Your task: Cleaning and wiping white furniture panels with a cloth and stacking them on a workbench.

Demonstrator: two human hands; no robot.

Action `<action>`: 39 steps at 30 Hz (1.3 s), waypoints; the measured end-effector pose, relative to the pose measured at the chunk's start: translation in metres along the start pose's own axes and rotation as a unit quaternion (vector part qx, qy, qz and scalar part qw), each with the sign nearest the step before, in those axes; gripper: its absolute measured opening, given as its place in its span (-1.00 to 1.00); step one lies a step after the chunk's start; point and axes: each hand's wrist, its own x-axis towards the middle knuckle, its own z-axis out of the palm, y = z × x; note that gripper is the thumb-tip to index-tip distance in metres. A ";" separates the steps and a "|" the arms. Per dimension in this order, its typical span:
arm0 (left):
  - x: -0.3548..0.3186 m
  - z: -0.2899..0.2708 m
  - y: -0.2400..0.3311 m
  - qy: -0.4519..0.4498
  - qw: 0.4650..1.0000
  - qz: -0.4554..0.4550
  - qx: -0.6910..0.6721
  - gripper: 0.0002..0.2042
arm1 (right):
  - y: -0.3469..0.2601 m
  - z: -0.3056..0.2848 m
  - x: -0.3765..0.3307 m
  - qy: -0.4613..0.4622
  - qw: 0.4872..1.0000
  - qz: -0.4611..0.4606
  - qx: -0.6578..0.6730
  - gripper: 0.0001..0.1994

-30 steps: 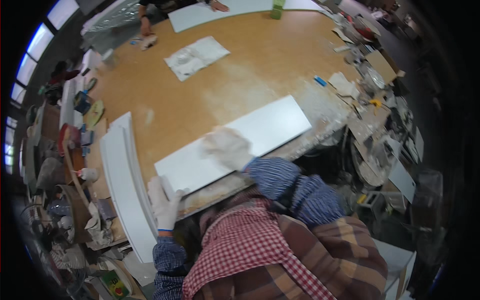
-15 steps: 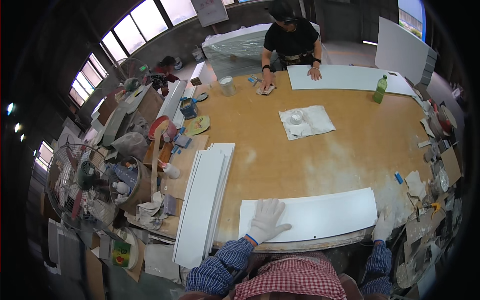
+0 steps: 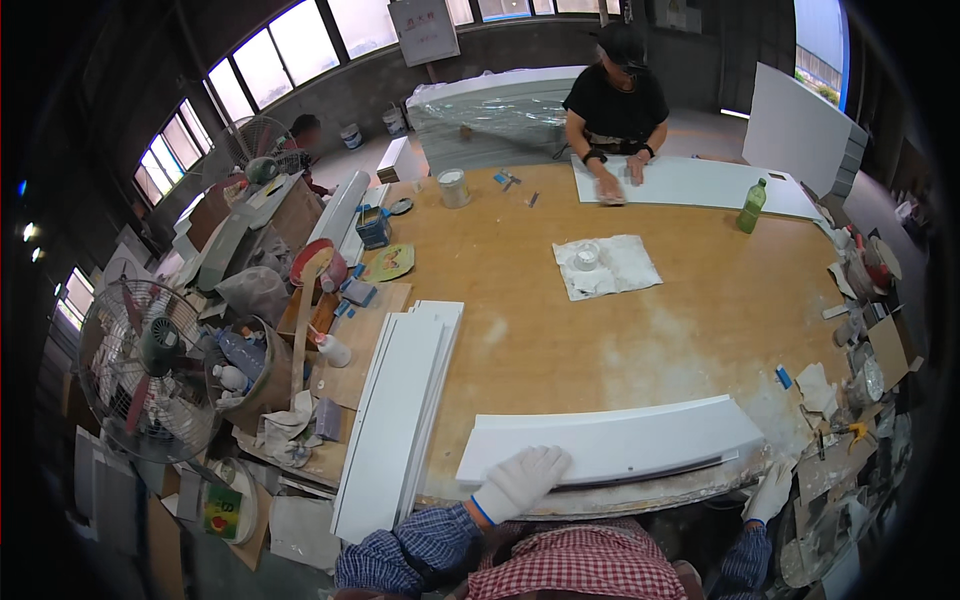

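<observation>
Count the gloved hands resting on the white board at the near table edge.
2. The left hand lies flat on the white board near its left end; the right hand grips the board's right end at the table edge, partly hidden.

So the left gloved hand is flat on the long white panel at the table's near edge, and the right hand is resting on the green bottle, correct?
Not quite. The head view shows the left hand flat on the white panel, but the right hand is at that panel's right end. The green bottle stands untouched across the table.

White work gloves, blue-checked sleeves and a red-and-white checked garment clothe the person.
</observation>
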 end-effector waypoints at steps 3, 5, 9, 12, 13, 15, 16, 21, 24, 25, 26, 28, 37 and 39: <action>0.023 -0.017 -0.035 -0.033 0.996 -0.051 -0.060 -0.63 | 0.019 -0.015 0.007 0.023 0.990 -0.022 0.135 -0.42; 0.039 -0.041 -0.061 -0.024 0.984 -0.053 -0.170 -0.62 | 0.009 -0.018 0.000 0.018 0.979 0.021 0.201 -0.41; 0.068 -0.046 -0.085 -0.167 0.934 -0.130 -0.289 -0.55 | -0.006 -0.022 -0.011 0.060 0.993 -0.034 0.093 -0.53; 0.067 0.001 -0.100 -0.195 0.914 -0.157 -0.320 -0.52 | -0.051 0.002 -0.037 0.034 0.994 -0.081 -0.066 -0.61; 0.065 0.018 -0.102 -0.152 0.937 -0.135 -0.284 -0.55 | -0.072 0.010 -0.050 -0.015 0.991 -0.098 -0.086 -0.63; 0.076 0.034 -0.091 -0.110 0.957 -0.095 -0.251 -0.59 | -0.045 0.037 -0.048 -0.062 0.978 -0.196 -0.025 -0.71; 0.073 0.038 -0.086 -0.080 0.964 -0.120 -0.222 -0.63 | -0.070 0.056 -0.065 -0.102 0.964 -0.238 -0.061 -0.70; 0.033 0.064 -0.049 0.130 0.958 -0.198 -0.161 -0.72 | -0.143 0.160 -0.153 -0.344 0.835 -0.425 -0.071 -0.71; 0.009 0.067 -0.035 0.174 0.948 -0.263 -0.036 -0.67 | -0.133 0.210 -0.207 -0.313 0.769 -0.545 -0.118 -0.73; 0.007 0.064 -0.034 0.171 0.948 -0.266 -0.035 -0.67 | -0.133 0.218 -0.218 -0.377 0.738 -0.544 -0.131 -0.72; 0.007 0.061 -0.032 0.175 0.948 -0.264 -0.025 -0.67 | -0.132 0.220 -0.221 -0.437 0.704 -0.540 -0.147 -0.71; 0.009 0.056 -0.031 0.178 0.950 -0.258 -0.017 -0.66 | -0.126 0.222 -0.203 -0.397 0.733 -0.531 -0.153 -0.76; 0.007 0.055 -0.037 0.178 0.952 -0.249 -0.026 -0.64 | -0.048 0.146 0.007 -0.073 0.889 -0.317 -0.323 -0.68; 0.004 0.052 -0.032 0.188 0.950 -0.248 -0.030 -0.64 | -0.029 0.155 0.010 -0.079 0.889 -0.263 -0.366 -0.65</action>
